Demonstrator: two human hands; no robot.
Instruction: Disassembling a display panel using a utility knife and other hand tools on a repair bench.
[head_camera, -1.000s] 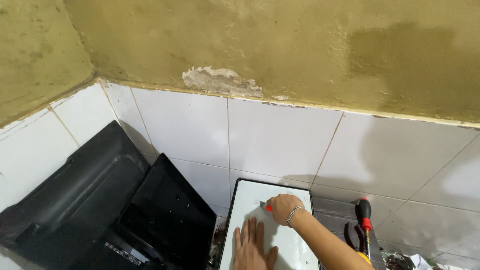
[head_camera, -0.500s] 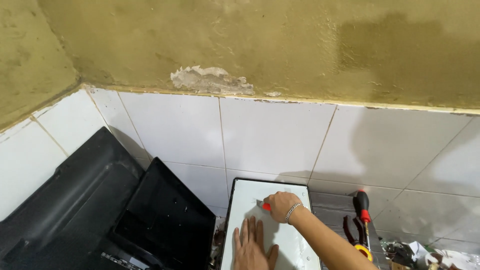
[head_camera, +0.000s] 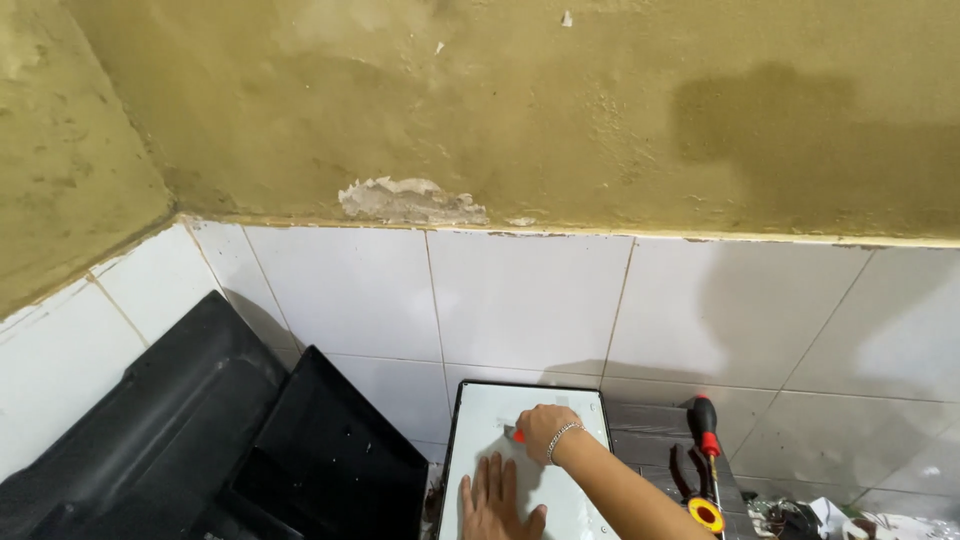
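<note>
Below: black covers (head_camera: 180, 440) leaning on tiled wall (head_camera: 520, 300). White panel (head_camera: 525, 455) flat beside them. Left hand (head_camera: 500, 500) pressed on panel, fingers apart. Right hand (head_camera: 545, 430) clamped on small red-handled tool (head_camera: 517, 435). Screwdriver (head_camera: 706, 430) near.

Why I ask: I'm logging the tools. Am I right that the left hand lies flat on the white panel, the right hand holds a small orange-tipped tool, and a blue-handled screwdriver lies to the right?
Not quite. The head view shows the screwdriver has a red and black handle, not blue. The rest holds: left hand flat on the white panel, right hand holding the small orange-tipped tool.
</note>
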